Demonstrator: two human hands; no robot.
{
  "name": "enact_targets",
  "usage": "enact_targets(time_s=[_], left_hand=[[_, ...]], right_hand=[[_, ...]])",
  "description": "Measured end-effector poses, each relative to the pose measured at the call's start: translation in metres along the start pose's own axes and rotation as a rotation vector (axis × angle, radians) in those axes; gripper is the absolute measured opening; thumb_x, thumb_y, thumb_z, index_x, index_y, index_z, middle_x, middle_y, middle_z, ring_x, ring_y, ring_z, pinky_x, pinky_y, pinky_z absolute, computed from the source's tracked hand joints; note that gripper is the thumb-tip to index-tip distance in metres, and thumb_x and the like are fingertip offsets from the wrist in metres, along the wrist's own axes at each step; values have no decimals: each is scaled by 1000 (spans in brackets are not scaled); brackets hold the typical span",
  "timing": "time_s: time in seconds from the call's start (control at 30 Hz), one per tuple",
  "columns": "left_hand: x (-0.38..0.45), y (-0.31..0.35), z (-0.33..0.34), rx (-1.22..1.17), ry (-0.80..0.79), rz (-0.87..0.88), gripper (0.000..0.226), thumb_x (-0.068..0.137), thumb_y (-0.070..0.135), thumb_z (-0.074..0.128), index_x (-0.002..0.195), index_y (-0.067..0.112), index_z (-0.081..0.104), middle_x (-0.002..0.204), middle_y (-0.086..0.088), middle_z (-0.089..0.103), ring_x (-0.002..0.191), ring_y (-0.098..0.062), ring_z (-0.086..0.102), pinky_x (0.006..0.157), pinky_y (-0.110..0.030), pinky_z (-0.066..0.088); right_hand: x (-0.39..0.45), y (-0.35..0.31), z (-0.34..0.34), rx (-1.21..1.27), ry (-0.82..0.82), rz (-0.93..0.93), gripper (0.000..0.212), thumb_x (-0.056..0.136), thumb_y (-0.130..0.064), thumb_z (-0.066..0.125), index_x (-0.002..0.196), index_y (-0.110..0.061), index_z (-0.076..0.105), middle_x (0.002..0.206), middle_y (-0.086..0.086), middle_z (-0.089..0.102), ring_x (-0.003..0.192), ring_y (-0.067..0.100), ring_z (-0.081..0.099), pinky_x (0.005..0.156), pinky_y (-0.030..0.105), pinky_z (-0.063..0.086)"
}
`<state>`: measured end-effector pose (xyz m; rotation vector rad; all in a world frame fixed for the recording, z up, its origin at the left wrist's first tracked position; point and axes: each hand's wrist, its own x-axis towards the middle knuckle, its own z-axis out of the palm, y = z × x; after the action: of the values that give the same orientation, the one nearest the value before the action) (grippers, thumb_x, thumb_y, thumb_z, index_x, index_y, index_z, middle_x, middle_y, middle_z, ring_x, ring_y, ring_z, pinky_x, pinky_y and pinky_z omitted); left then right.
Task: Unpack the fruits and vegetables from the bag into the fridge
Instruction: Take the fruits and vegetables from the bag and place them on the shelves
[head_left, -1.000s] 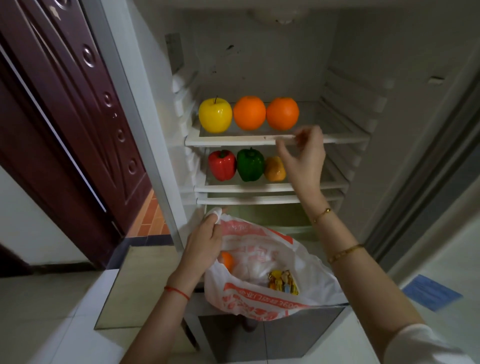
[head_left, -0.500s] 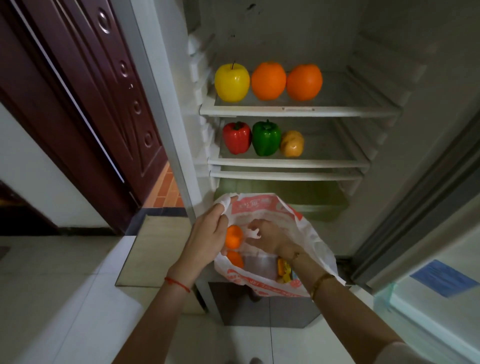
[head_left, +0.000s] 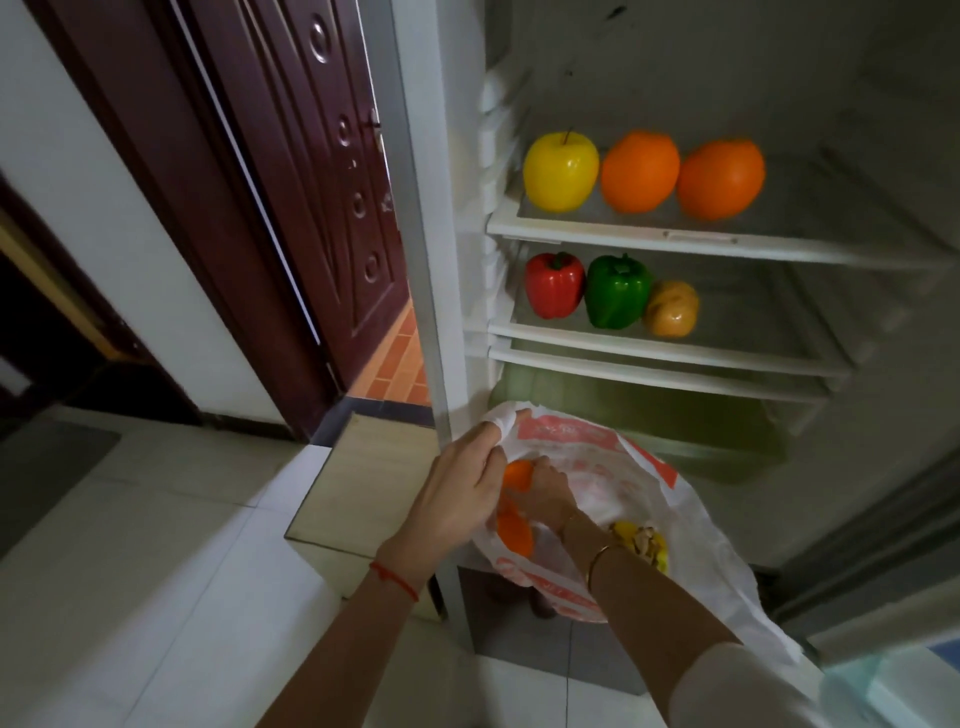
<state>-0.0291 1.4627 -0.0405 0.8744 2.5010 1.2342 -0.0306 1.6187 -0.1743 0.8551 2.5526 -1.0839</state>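
The left hand (head_left: 462, 493) pinches the bag (head_left: 623, 483) by its rim, lifting that edge so the mouth stays open toward the fridge (head_left: 675, 73) and the contents can be reached. The right hand (head_left: 545, 493) is down inside the bag with fingers curled round an orange fruit (head_left: 518, 474), apparently the next item to come out; a second orange piece (head_left: 514, 530) lies just below it, and something yellow (head_left: 641, 540) sits deeper in.

The bag hangs below the lower shelf's front edge, its long axis slanting down and to the right, mouth facing up.

On the upper shelf (head_left: 675, 240) an apple (head_left: 560, 171) and two oranges (head_left: 640, 170) line its front edge. The lower shelf (head_left: 649, 347) carries a red pepper (head_left: 554, 285), a green pepper (head_left: 618, 291) and a potato (head_left: 671, 308), stems up.
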Motion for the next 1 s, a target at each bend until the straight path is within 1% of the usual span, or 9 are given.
enact_targets(time_s=[0.1, 0.2, 0.27, 0.4, 0.53, 0.63, 0.77, 0.87, 1.0], left_hand=[[1, 2, -2, 0, 12, 19, 43, 102, 18, 34, 143, 25, 44, 88, -3, 60, 58, -12, 62, 58, -40, 58], [4, 0, -1, -7, 13, 21, 45, 102, 17, 34, 146, 24, 40, 106, -20, 65, 75, -23, 68, 72, -39, 60], [7, -2, 0, -2, 12, 21, 46, 102, 18, 33, 147, 26, 39, 96, -14, 64, 69, -19, 67, 70, -41, 59], [15, -4, 6, -29, 1, 29, 45, 102, 20, 32, 146, 30, 39, 77, 1, 59, 53, -12, 61, 53, -33, 57], [24, -1, 12, -77, -14, 47, 45, 101, 22, 31, 144, 33, 40, 89, -1, 64, 54, -12, 63, 52, -33, 57], [33, 3, 18, -92, -16, 55, 45, 101, 23, 33, 144, 31, 40, 109, -7, 65, 79, -20, 69, 71, -40, 60], [46, 12, 30, -72, 6, 73, 45, 102, 22, 35, 147, 24, 39, 130, -9, 60, 112, -29, 61, 93, -43, 53], [54, 17, 35, -93, -6, 95, 46, 101, 21, 35, 147, 21, 39, 128, -16, 61, 114, -40, 58, 97, -52, 50], [61, 18, 39, -92, -19, 121, 46, 102, 20, 34, 147, 22, 39, 131, -13, 60, 106, -34, 62, 88, -45, 55]], right_hand=[[7, -1, 6, 66, 4, 34, 99, 72, -39, 79, 148, -7, 24, 139, 12, 47, 128, 31, 47, 108, 45, 42], [10, 1, 6, 94, 2, 42, 118, 65, -42, 84, 151, -5, 14, 146, 14, 39, 132, 33, 43, 110, 43, 42], [11, 3, 1, 114, 13, 34, 126, 60, -44, 86, 152, -5, 10, 148, 14, 32, 135, 33, 39, 110, 38, 41], [7, 9, -21, 172, 120, -68, 89, 73, -41, 80, 142, -13, 33, 124, 3, 47, 127, 29, 49, 94, 27, 40], [-20, 8, -63, 254, 213, -206, 62, 76, -32, 79, 131, -18, 53, 122, 0, 60, 111, 15, 57, 93, 26, 48], [-49, 6, -100, 320, 308, -259, 63, 74, -36, 82, 125, -19, 51, 110, -7, 58, 101, 12, 58, 74, 15, 45], [-86, -3, -155, 372, 481, -364, 62, 73, -35, 82, 122, -26, 46, 106, -10, 55, 92, 6, 58, 69, 15, 45], [-105, -12, -203, 425, 662, -441, 62, 74, -32, 81, 124, -27, 45, 114, -9, 54, 94, 4, 57, 71, 14, 46], [-109, -20, -262, 374, 946, -481, 64, 77, -31, 79, 131, -20, 46, 125, -1, 53, 107, 14, 55, 84, 23, 49]])
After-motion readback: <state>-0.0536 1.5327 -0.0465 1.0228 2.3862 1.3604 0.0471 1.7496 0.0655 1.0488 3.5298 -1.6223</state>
